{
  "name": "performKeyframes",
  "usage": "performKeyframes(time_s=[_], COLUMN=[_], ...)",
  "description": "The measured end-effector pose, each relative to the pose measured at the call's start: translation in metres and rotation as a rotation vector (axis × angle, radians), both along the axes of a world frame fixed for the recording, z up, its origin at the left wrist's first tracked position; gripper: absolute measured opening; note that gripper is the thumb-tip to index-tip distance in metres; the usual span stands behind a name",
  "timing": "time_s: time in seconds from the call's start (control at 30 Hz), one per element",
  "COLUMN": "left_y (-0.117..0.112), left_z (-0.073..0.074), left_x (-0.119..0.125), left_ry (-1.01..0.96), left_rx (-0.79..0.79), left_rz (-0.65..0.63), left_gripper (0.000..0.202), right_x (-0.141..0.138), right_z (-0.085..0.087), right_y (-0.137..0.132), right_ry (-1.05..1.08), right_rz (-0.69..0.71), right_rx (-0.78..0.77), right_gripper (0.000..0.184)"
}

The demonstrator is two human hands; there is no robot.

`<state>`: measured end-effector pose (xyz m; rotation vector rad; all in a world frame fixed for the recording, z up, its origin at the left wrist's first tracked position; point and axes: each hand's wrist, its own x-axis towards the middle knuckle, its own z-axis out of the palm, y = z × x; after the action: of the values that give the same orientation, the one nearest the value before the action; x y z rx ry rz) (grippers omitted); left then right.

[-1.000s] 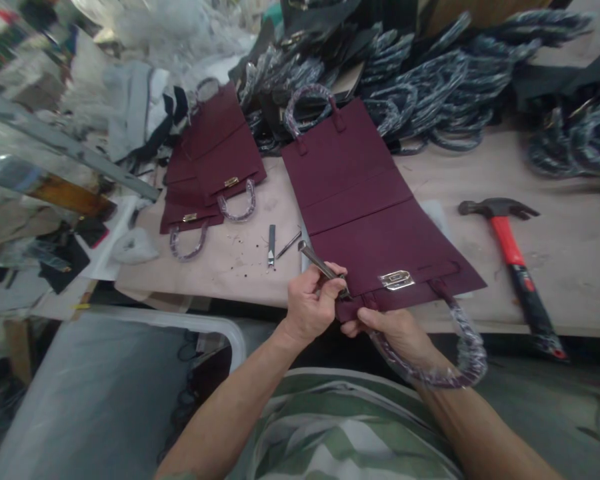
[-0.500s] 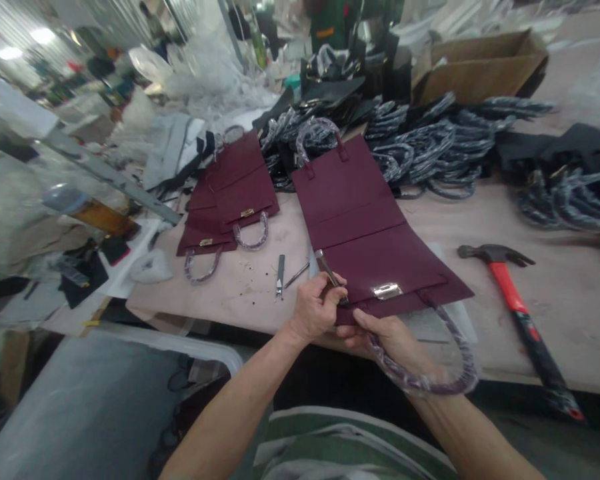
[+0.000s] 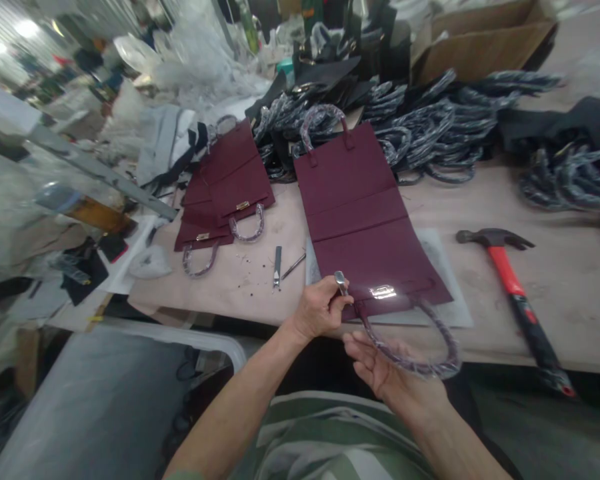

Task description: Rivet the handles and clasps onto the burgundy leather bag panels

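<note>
A dark red leather bag panel (image 3: pixel 365 250) lies on the table before me, with a gold clasp (image 3: pixel 383 292) near its front edge. My left hand (image 3: pixel 323 308) is closed around a short metal tool (image 3: pixel 341 281) with a shiny, rounded upper end, at the panel's front left corner. The tool's exact kind does not show clearly. A plastic-wrapped handle (image 3: pixel 443 333) loops off the front edge toward me. Beneath this loop my right hand (image 3: pixel 380 370) is palm up, fingers apart and gripping nothing; whether it touches the handle I cannot tell.
A claw hammer (image 3: pixel 513 287) with a red and black grip lies to the right. Left of the panel are a flat metal tool (image 3: pixel 277 267), a thin pointed tool (image 3: pixel 294 265) and more dark red panels (image 3: pixel 237 167). Black wrapped handles (image 3: pixel 430 137) and a cardboard box (image 3: pixel 480 43) sit behind.
My right hand has let go of the panel's front edge and dropped toward me, opening. The metal tool in my left hand now stands more upright. The panel's front edge has swung slightly left.
</note>
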<state>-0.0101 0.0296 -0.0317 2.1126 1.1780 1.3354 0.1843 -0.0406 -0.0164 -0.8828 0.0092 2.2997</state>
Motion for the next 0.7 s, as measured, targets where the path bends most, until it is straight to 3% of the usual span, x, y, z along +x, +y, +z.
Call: performKeyframes(time_s=[0.13,0.2,0.27,0.33,0.4,0.47,0.53,0.6,0.7], left_y=[-0.001,-0.001,-0.002,-0.002,-0.003,-0.003,-0.002,-0.002,-0.002], left_z=[0.000,0.001,0.003,0.003,0.001,0.000,-0.001,-0.001,0.002], left_x=[0.000,0.001,0.002,0.003,0.004,0.005,0.005,0.006,0.007], left_ry=[0.028,0.026,0.023,0.013,-0.001,-0.001,0.011,0.024,0.027], left_rx=[0.022,0.002,0.009,0.032,0.041,0.027,0.009,0.008,0.027], left_rz=[-0.020,-0.018,-0.017,-0.021,-0.022,-0.014,-0.008,-0.005,0.009], left_gripper=[0.014,0.016,0.015,0.013,0.011,0.010,0.010,0.010,0.009], right_x=[0.029,0.057,0.092,0.130,0.161,0.179,0.185,0.184,0.176], right_z=[0.003,0.012,0.025,0.038,0.048,0.050,0.047,0.043,0.046], right_y=[-0.031,-0.041,-0.037,-0.017,0.015,0.048,0.074,0.091,0.106], right_ry=[-0.262,-0.429,-0.702,-1.199,-1.787,-2.077,-2.133,-2.073,-1.741], right_rz=[0.087,0.207,0.310,0.292,0.221,0.246,0.247,0.226,0.140], right_rx=[-0.150,-0.100,0.112,0.392,0.632,0.833,0.924,0.850,0.791], right_gripper=[0.012,0.016,0.030,0.037,0.035,0.028,0.028,0.033,0.034])
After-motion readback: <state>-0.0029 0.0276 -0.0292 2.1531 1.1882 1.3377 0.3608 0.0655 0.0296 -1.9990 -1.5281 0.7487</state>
